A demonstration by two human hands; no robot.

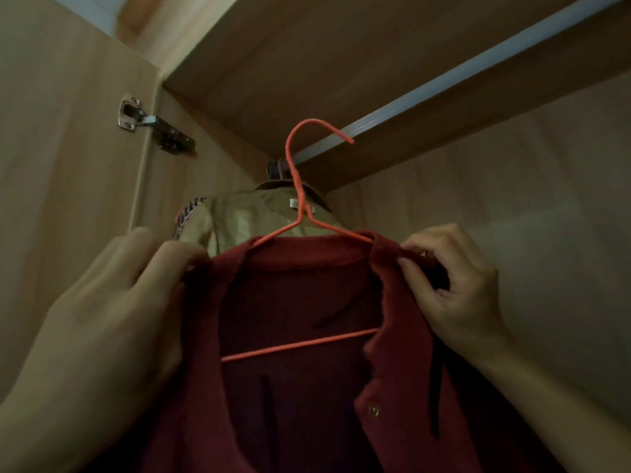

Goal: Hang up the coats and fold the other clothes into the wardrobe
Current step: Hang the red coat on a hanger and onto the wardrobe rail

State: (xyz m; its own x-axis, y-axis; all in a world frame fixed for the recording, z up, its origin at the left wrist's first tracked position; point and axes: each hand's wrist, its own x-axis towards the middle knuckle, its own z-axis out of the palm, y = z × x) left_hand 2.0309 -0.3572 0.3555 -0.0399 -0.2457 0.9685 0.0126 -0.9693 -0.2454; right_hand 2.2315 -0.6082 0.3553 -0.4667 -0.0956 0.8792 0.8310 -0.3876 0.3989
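A dark red coat [307,387] sits on an orange wire hanger [296,186] that I hold up inside the wardrobe. My left hand [112,312] grips the coat's left shoulder. My right hand [454,278] pinches the right shoulder by the collar. The hanger's hook rises in front of the metal rail [454,76]; whether it rests on the rail I cannot tell. Behind the red coat a beige coat [246,220] hangs on the rail at its left end.
The wardrobe's wooden top panel [307,63] lies just above the rail. The left side wall carries a metal door hinge [153,128]. The back wall [529,199] is bare to the right, and the rail is free along its right stretch.
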